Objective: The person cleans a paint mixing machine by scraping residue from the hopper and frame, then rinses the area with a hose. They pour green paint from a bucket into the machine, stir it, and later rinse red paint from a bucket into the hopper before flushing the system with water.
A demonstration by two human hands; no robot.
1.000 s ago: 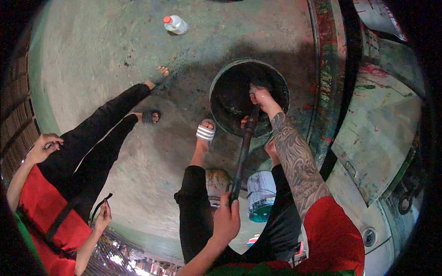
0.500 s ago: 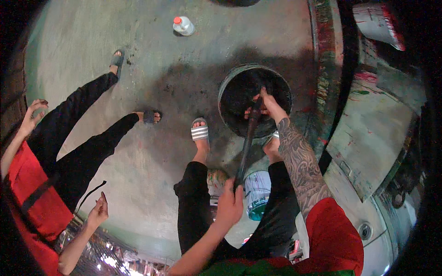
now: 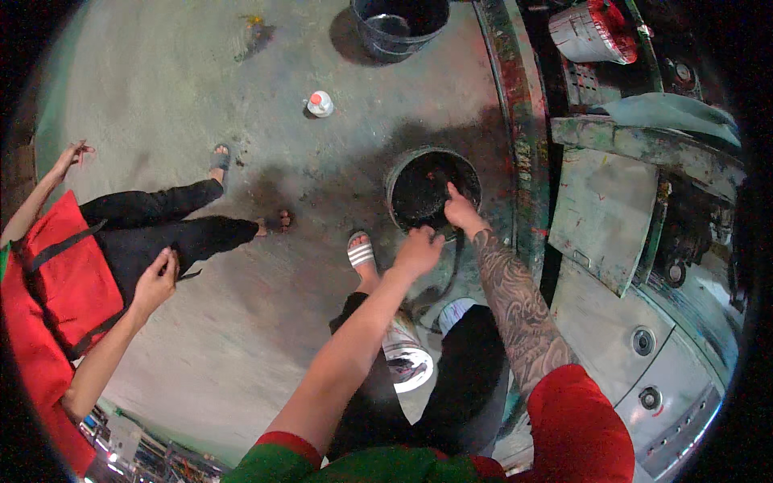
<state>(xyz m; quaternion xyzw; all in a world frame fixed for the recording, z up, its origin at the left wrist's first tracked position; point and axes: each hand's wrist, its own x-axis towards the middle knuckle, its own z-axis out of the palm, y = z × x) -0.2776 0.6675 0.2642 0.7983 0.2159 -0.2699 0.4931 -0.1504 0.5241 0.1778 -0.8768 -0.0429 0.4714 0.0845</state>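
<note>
A round black bucket stands on the floor ahead of me, dark inside with a few red specks. Over its near right side is my right hand, closed, one finger stretched toward the inside. My left hand is curled shut just at the near rim, to the left of the right hand. What either hand holds is hidden against the dark bucket. A thin dark curved line runs on the floor below the hands; I cannot tell whether it is a handle or a shadow.
At left stands a person in a red apron. A red-capped bottle and another black bucket are farther off. Pale containers stand between my legs. To the right are a metal cabinet and a red-stained white bucket.
My left hand has gone forward from the near end of a long dark rod to the bucket's rim. The rod no longer shows plainly. The view has shifted, showing more floor ahead.
</note>
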